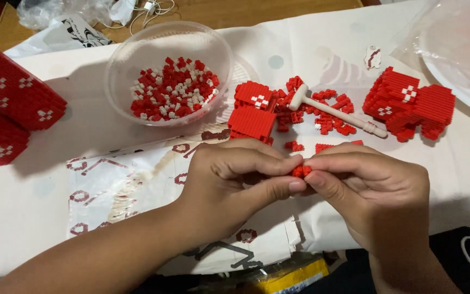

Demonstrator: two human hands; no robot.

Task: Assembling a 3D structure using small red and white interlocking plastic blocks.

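Two bare hands meet near the front edge of a table covered in white paper (44,196); the left hand (235,182) and right hand (371,190) pinch a small red brick piece (301,171) between fingertips, so both are closed on it; a clear plastic bowl (137,49) of red and white bricks sits toward the back edge; a white toy hammer (335,111) lies among loose red bricks (333,122) behind the hands; a red brick block (252,121) lies just left of them; larger red builds stand at the left edge (6,98) and near the right edge (409,103).
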